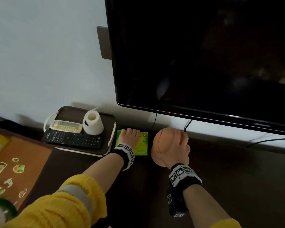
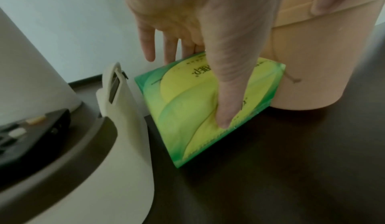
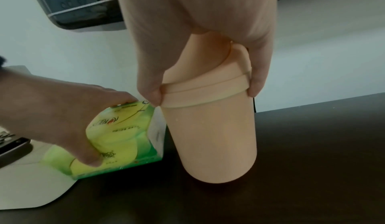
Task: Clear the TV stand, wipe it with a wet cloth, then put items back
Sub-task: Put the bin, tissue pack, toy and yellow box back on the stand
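Observation:
A green and yellow tissue pack [image 1: 141,143] [image 2: 200,105] [image 3: 125,135] lies on the dark TV stand [image 1: 229,178], tilted against a peach lidded cup [image 1: 164,145] [image 2: 312,59] [image 3: 210,133]. My left hand [image 1: 129,137] [image 2: 200,29] grips the pack from above, thumb on its near face, fingers over the far edge. From above, my right hand [image 1: 179,148] [image 3: 200,38] grips the cup by its lid, which touches the stand next to the pack.
A dark tray with white handles [image 1: 109,145] [image 2: 125,112] left of the pack holds two remotes [image 1: 72,139] and a paper roll [image 1: 93,124]. The TV [image 1: 204,60] hangs above, cables behind. A brown mat with stickers [image 1: 15,162] lies far left.

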Tool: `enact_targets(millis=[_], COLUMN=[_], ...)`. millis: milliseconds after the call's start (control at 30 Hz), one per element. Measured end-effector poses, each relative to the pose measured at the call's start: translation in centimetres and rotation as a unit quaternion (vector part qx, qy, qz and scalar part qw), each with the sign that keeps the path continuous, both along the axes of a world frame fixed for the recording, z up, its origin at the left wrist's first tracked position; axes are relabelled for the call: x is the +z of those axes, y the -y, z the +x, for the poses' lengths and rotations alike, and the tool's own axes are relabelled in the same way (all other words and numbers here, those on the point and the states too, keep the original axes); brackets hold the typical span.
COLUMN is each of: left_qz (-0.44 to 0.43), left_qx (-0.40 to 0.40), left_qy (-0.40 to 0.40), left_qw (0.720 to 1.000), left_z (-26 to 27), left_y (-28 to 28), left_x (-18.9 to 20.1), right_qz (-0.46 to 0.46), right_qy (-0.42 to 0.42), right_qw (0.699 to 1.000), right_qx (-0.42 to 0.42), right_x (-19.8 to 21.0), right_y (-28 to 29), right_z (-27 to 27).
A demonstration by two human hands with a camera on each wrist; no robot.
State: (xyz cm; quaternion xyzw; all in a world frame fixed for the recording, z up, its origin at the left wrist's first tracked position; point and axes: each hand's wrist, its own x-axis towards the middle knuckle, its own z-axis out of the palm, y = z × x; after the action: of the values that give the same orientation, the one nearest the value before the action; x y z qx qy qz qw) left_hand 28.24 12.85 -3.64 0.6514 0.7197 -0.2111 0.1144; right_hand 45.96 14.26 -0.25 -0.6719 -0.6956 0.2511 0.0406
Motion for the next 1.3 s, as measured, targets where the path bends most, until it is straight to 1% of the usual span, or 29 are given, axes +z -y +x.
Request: enact_targets(millis=[67, 200, 367, 500, 633, 833, 933, 1033, 1133, 1300], left_qz=[0.002, -0.025, -0.047, -0.045, -0.038, -0.034, -0.03, -0.031, -0.023, -0.033], left_qx=[0.009, 0.028, 0.068, 0.083, 0.08, 0.074, 0.053, 0.064, 0.066, 0.056], left_qy=[-0.011, -0.016, 0.037, 0.055, 0.06, 0.068, 0.056, 0.049, 0.039, 0.061], left_qw=[1.0, 0.999, 0.996, 0.994, 0.994, 0.994, 0.997, 0.996, 0.997, 0.996], left_z=[-0.4, -1.1, -0.9, -0.4, -0.4, -0.4, -0.2, -0.3, -0.5, -1.2], left_y=[-0.8, -1.9, -2.1, -2.2, -2.1, -1.8, -1.6, -1.7, -1.5, 0.3], left_x=[-0.7, -1.6, -2.5, -2.8, -3.2, -3.5, -3.7, -3.6, -3.0, -1.1], right_qz=[-0.001, 0.011, 0.027, 0.034, 0.055, 0.057, 0.057, 0.045, 0.047, 0.056], right_qy=[-0.008, -0.02, -0.027, -0.016, -0.015, -0.01, -0.011, -0.012, -0.013, 0.037], right_qw=[1.0, 1.0, 0.999, 0.998, 0.998, 0.997, 0.997, 0.998, 0.997, 0.994], right_qx=[0.008, 0.022, 0.037, 0.042, 0.042, 0.047, 0.046, 0.048, 0.065, 0.091], right_x=[-0.9, -2.3, -2.9, -2.8, -3.0, -3.1, -3.1, -3.0, -2.7, -1.4], right_y=[-0.6, -1.3, -1.8, -2.2, -2.5, -2.6, -2.6, -2.6, -2.7, -2.0], right_z=[-0.1, -0.6, -0.9, -1.1, -1.3, -1.2, -1.2, -1.2, -0.9, -0.4])
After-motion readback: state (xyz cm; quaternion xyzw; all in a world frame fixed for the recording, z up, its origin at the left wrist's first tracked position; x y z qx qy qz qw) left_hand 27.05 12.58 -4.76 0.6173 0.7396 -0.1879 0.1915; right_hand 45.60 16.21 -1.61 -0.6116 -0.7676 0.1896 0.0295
